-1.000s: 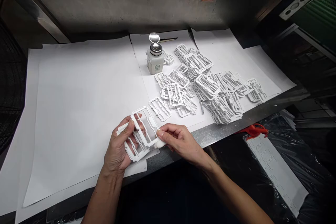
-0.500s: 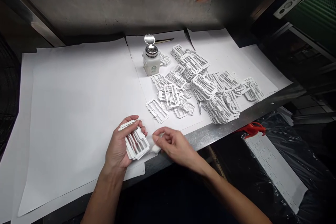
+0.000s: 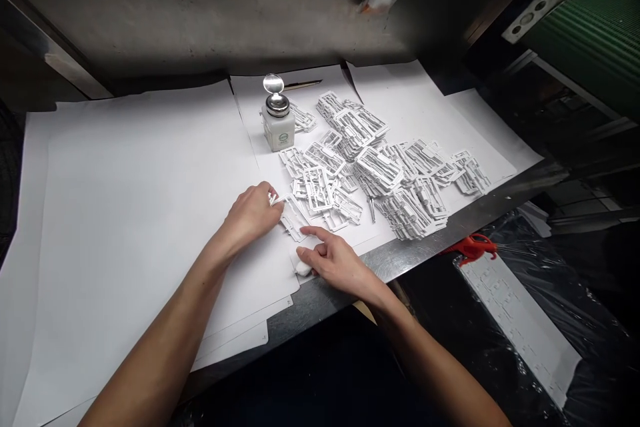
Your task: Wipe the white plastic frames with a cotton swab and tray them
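Observation:
My left hand [image 3: 255,212] is turned palm down at the near left edge of the loose white plastic frames. Its fingers are closed, and white plastic edges poke out by the fingertips; the hand hides most of what it grips. A single plastic frame [image 3: 294,220] lies just right of these fingers. My right hand [image 3: 336,260] reaches toward that frame's lower corner with the index finger stretched out and the thumb apart. Under the thumb, the curled fingers keep a white cotton wad [image 3: 303,269] near the table's front edge.
A pump bottle [image 3: 279,127] with its lid up stands behind the frames. Stacked frames [image 3: 380,170] spread rightward. Tweezers [image 3: 372,209] lie by them, and a thin tool [image 3: 303,85] lies at the back. A red-handled tool [image 3: 473,248] sits beyond the metal edge [image 3: 400,259].
My left hand has moved up and right and turned over from palm up, where it held several frames. My right hand has opened its index finger toward the single frame. The view shifted slightly.

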Available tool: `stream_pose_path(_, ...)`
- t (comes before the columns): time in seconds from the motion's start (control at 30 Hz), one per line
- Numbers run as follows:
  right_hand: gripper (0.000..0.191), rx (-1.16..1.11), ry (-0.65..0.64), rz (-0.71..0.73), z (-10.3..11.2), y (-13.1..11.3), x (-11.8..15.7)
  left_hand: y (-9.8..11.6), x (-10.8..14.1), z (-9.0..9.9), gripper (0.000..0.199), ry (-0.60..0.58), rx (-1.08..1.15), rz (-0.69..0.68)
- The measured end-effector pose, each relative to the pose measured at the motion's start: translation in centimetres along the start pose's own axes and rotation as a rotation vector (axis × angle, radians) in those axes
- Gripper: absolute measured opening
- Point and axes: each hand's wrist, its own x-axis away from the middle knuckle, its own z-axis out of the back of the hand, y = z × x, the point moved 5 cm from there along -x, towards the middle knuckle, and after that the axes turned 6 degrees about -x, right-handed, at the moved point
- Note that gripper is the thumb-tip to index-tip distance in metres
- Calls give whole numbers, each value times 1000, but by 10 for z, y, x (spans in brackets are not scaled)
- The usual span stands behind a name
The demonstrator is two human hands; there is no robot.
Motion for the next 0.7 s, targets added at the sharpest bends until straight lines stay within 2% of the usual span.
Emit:
stream_pose_path(0.07, 47, -76, -34, -19, 1, 0, 1, -3, 6, -2, 26, -60, 152, 18)
stream_pose_path(0.17, 41, -202, -105, -18, 7, -5, 4, -19, 28, -5, 30, -133, 586, 114)
stream_pose_path(0.23, 33, -274, -45, 16, 18, -9, 7, -35, 45, -6, 34, -101, 806, 215)
stream_pose_path(0.3, 31, -311, 98, 57, 31, -11, 11, -49, 61, -8, 36, -22, 942, 314)
stream_pose_path(0.4, 26, -276, 219, 127, 33, -14, 21, -63, 79, -13, 36, 90, 1039, 410)
stream_pose_path(0.53, 17, -10, 162, 432, 4, -29, 35, -66, 90, -16, 35, 175, 1077, 417)
stream_pose_path(0.6, 16, 125, 151, 567, -8, -34, 38, -64, 91, -15, 34, 166, 1071, 393)
stream_pose_path(0.7, 13, 192, 220, 599, -6, -35, 32, -62, 93, -13, 34, 116, 1051, 374)
